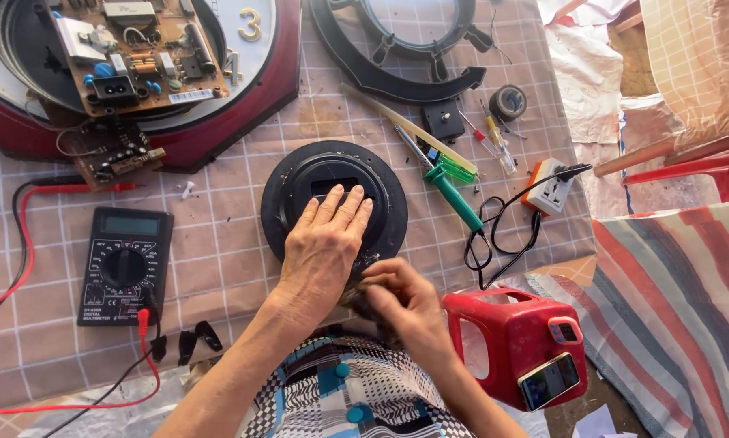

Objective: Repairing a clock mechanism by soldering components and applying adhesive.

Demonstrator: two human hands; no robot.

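Pressing left hand [322, 247] flat, fingers spread, grip released, on round black housing [334, 207] at mid bench [218, 243], likely to steady it; right hand [405, 304] pinched at near rim, grip clenched on small dark item, kind unclear; digital multimeter [124, 264] left, soldering iron [454, 197] right

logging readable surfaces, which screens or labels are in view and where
Multimeter: left of the left hand, black, grey blank screen.
Phone: on the red container, lower right, lit screen.
Circuit board: top left, brown, white label strip.

Black round housing [334, 203] — flat on cloth
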